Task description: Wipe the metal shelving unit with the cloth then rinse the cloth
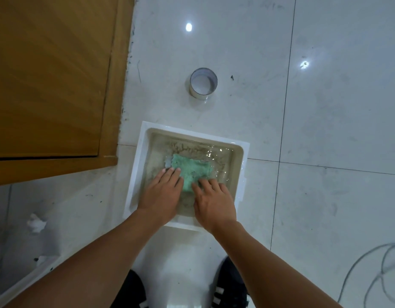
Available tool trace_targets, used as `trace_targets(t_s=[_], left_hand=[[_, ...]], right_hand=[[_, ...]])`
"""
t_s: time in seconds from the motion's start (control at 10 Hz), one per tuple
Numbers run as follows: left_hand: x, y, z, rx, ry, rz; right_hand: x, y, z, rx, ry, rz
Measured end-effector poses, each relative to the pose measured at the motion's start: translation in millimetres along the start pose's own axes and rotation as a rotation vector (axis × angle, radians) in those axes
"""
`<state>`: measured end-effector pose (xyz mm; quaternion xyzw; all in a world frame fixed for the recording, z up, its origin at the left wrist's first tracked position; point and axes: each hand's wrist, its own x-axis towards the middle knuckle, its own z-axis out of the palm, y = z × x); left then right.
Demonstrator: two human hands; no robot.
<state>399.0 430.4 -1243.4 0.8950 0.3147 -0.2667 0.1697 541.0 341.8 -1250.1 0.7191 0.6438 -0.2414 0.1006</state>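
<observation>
A green cloth (191,171) lies under murky water in a white square basin (138,165) on the floor. My left hand (162,196) rests flat in the water with its fingertips on the cloth's left edge. My right hand (214,201) lies beside it, fingers spread and pressing on the cloth's near right part. Neither hand is closed around the cloth. The metal shelving unit is not in view.
A roll of silver tape (203,83) stands on the white tiled floor beyond the basin. A wooden door (52,81) fills the upper left. A crumpled white scrap (36,223) lies at the left, a grey cable (369,276) at the lower right, my black shoes (232,285) below.
</observation>
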Motion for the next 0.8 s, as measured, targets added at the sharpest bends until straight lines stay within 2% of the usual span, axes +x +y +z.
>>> trace_targets(t_s=[0.3, 0.4, 0.5, 0.8], left_hand=[[-9, -4, 6, -0.009, -0.023, 0.017], [-8, -8, 9, 0.031, 0.078, 0.038], [-9, -8, 2, 0.026, 0.066, 0.030], [-35, -1, -15, -0.060, 0.002, -0.014]], right_hand=[[-2, -1, -7, 0.030, -0.043, 0.009], [-3, -1, -7, 0.029, -0.015, 0.007], [-9, -2, -14, 0.032, 0.012, 0.004], [-18, -7, -51, 0.034, -0.240, 0.011]])
